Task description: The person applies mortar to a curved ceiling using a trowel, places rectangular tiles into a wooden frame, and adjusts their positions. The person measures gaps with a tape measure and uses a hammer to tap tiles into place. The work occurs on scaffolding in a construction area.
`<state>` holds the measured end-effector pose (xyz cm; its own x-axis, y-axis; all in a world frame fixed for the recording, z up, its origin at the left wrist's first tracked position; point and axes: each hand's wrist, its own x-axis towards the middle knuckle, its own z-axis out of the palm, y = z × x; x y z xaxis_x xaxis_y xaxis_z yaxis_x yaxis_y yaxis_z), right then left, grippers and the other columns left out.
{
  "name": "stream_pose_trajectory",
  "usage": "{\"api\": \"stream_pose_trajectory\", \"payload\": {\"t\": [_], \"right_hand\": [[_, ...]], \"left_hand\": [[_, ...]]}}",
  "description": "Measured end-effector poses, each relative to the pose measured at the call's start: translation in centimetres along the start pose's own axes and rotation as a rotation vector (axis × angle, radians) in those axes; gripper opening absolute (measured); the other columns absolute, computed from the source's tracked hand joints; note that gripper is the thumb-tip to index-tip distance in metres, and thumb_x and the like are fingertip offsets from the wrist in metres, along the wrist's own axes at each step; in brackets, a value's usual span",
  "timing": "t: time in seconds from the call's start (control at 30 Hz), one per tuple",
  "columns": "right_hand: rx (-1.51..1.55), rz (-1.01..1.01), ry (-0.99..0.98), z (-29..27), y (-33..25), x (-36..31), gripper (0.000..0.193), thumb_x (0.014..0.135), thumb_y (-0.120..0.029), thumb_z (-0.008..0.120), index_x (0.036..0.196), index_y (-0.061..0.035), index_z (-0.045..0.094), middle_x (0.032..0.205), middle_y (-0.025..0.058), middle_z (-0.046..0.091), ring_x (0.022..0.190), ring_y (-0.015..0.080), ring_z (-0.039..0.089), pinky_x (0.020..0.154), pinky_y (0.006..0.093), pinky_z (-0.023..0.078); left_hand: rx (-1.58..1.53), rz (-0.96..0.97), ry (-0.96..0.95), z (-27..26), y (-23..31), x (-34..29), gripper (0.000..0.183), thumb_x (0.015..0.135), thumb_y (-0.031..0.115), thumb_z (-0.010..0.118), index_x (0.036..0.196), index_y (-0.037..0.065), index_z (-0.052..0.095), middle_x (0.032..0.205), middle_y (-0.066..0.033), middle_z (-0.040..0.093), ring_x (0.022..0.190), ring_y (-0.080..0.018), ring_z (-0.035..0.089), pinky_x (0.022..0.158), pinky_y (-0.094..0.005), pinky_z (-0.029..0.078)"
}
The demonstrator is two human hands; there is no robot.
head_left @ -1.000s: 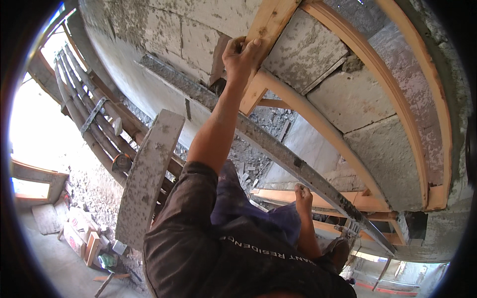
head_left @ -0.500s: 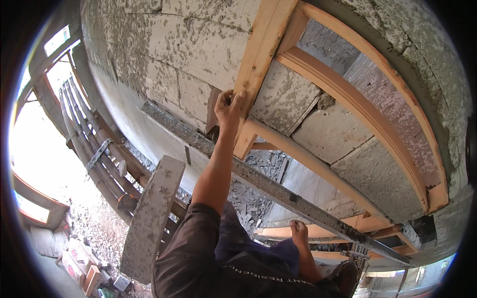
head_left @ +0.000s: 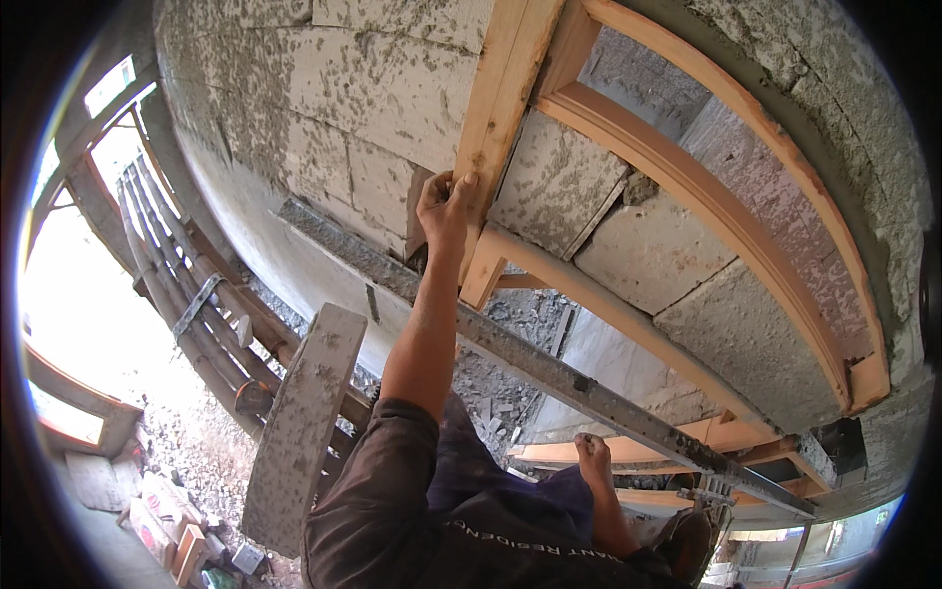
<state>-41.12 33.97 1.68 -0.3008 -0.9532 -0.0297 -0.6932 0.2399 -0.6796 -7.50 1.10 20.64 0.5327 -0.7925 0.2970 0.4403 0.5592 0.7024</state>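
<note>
Two bare hands show. The right hand [head_left: 592,456], lower centre, has curled fingers; whether it grips anything, I cannot tell. The left hand [head_left: 446,208], at centre, pinches the edge of one wooden board [head_left: 510,79], thumb on its face. Pale orange, straight and knotted, the board slants to the top edge. One mortar-spotted bar [head_left: 549,371] crosses the middle; three curved wooden rails [head_left: 638,145] arc at right. Farther, upper left, at least three poles [head_left: 162,245] lean.
</note>
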Motion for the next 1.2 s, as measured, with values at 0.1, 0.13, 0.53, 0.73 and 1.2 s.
{"api": "stream_pose_trajectory", "payload": {"t": [0.1,0.13,0.53,0.73,1.2], "right_hand": [[-0.033,0.004,0.000,0.0,0.1,0.1,0.040,0.088,-0.034,0.057,0.100,0.0041,0.061,0.090,0.0188,0.066,0.086,0.0273,0.064,0.076,0.0346,0.048],[-0.046,0.005,0.003,0.1,0.2,0.1,0.041,0.087,-0.035,0.057,0.100,0.0038,0.061,0.090,0.0189,0.066,0.087,0.0278,0.064,0.076,0.0349,0.047],[-0.035,0.017,-0.034,0.4,-0.2,-0.2,0.042,0.087,-0.037,0.056,0.102,0.0018,0.061,0.095,0.0199,0.065,0.091,0.0311,0.063,0.079,0.0363,0.047],[-0.062,0.110,-0.065,0.2,-2.0,-0.9,0.040,0.087,-0.035,0.057,0.102,0.0020,0.061,0.094,0.0187,0.066,0.091,0.0295,0.063,0.078,0.0348,0.047],[-0.065,0.101,-0.016,0.8,1.0,-1.3,0.045,0.085,-0.042,0.057,0.099,0.0003,0.063,0.093,0.0192,0.066,0.090,0.0308,0.063,0.077,0.0371,0.048]], "left_hand": [[0.018,-0.017,-0.028,-0.1,0.2,0.0,0.033,0.078,0.022,0.076,0.099,0.003,0.059,0.082,0.0031,0.057,0.072,-0.0047,0.051,0.064,-0.0184,0.042],[0.019,-0.020,-0.041,0.0,0.3,0.1,0.033,0.078,0.022,0.076,0.099,0.003,0.059,0.082,0.0030,0.057,0.072,-0.0048,0.051,0.064,-0.0186,0.042],[0.053,0.020,-0.020,0.1,-0.2,0.3,0.035,0.077,0.025,0.076,0.095,0.000,0.060,0.079,0.0012,0.057,0.067,-0.0045,0.049,0.059,-0.0192,0.041],[0.018,0.010,-0.029,-0.4,-0.3,0.1,0.034,0.076,0.024,0.077,0.092,0.000,0.060,0.079,0.0015,0.057,0.067,-0.0045,0.048,0.058,-0.0185,0.040],[0.150,0.021,-0.026,-0.2,0.1,0.0,0.033,0.076,0.025,0.076,0.090,-0.001,0.062,0.077,0.0010,0.057,0.066,-0.0061,0.049,0.059,-0.0203,0.041]]}}
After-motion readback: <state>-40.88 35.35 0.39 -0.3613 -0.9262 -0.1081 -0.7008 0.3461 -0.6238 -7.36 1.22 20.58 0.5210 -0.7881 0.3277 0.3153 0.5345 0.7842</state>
